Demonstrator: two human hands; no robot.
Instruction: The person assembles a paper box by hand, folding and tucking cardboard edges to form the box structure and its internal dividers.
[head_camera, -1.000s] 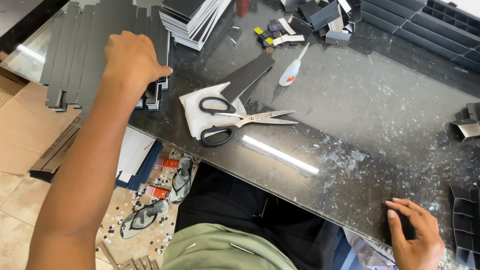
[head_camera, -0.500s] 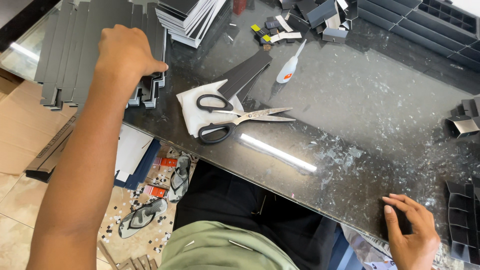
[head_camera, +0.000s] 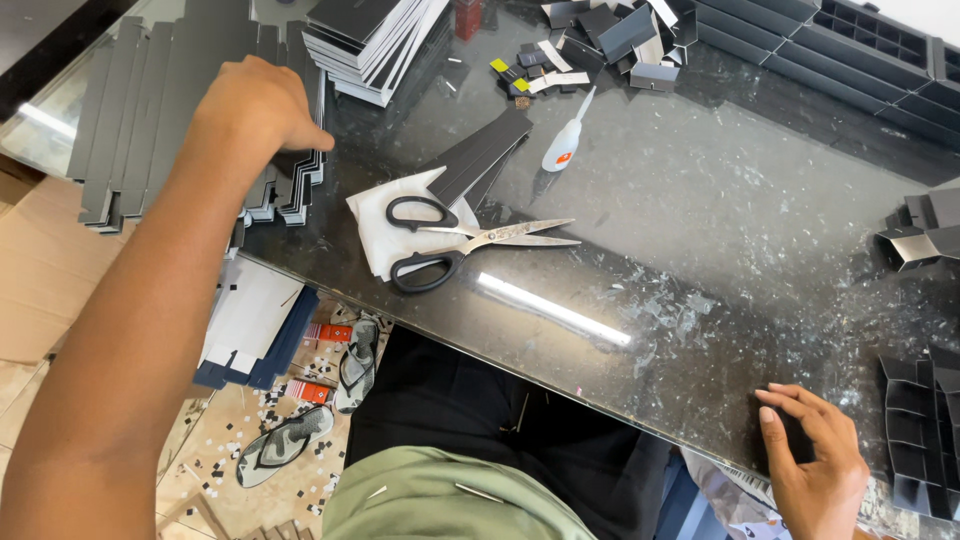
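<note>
1. Two hands work at the dark glossy table (head_camera: 700, 200): the left hand (head_camera: 255, 105) curls over a row of flat grey-black card strips (head_camera: 130, 110) at the far left edge, fingers pressing on them.
2. Those strips run lengthwise away from the person, overlapping side by side.
3. The right hand (head_camera: 815, 465) rests loosely open on a small black piece (head_camera: 795, 440) at the near right edge.
4. Black-handled scissors (head_camera: 465, 240) lie between, blades pointing right.
</note>
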